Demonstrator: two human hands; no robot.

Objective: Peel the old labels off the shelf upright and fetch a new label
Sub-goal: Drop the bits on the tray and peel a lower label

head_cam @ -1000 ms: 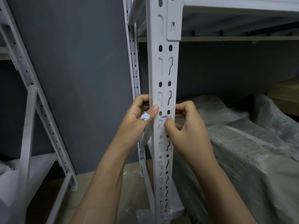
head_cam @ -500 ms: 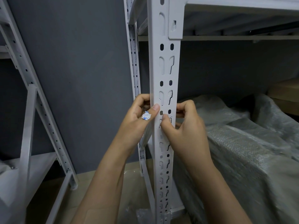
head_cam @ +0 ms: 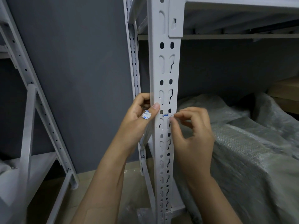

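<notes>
Clinging to the shelf upright (head_cam: 165, 65) there's what, one scrap?

One blue-and-white label remnant (head_cam: 165, 115), stuck on the face between two rows of slots, about centre frame. The rest is a crumpled wad of peeled label scraps (head_cam: 146, 116) in the left hand (head_cam: 137, 123).

Why hold the wad at all?

I'd judge it saves littering the floor (head_cam: 132, 180). The grip is clamped on it, thumb against forefinger, and that thumb leans on the upright's left edge, likely for steadiness.

And the right hand (head_cam: 194, 135)?

Just right of the remnant, at the upright's right edge. Its grip is drawn together, thumb tip to forefinger tip, the other fingers loosely curled. Nothing shows between the tips, though they're blurred and a sliver would be too small to see. It looks placed to pick at the remnant's right end.

Any new label about?

None visible. At the right lies a plastic-wrapped bundle (head_cam: 242, 151), with a cardboard box (head_cam: 284, 96) behind it, cut off by the frame's edge. A shelf beam (head_cam: 242, 36) crosses the top, a second rack frame (head_cam: 30, 118) stands at the left, and a grey wall (head_cam: 80, 78) is behind. What the wrap covers is hidden, and the remnant's print can't be read.
</notes>
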